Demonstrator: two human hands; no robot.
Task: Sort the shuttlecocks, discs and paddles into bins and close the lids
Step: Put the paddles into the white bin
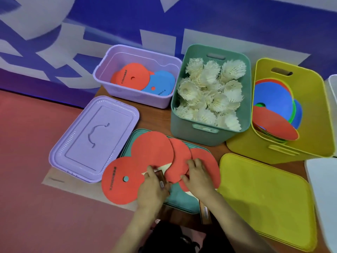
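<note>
We look down on a wooden tabletop [221,152] where both hands work a cluster of red paddles [152,148] lying on a teal lid [179,201] at the near centre. The left hand [152,189] has its grip closed around a brown paddle handle [161,179], fingers curled over it. The right hand [197,177] lies flat on the overlapping red paddle faces, fingers spread and pressing down, holding nothing that we can see. A red disc [121,180] with a small centre hole lies just left of the hands, overlapping the teal lid's left edge.

Across the far side stand three open bins. The lilac bin [135,98] on the left holds red and blue discs [144,79]. The teal bin [184,125] in the middle is heaped with white shuttlecocks [209,94]. The yellow bin [310,106] on the right contains larger blue, green and red discs leaning against its near wall.

The lilac lid [94,137] lies flat to the left of the paddles, and the yellow lid [264,198] lies flat to the right, near the right forearm. A white lid or bin edge [324,189] shows at the far right of the frame.
</note>
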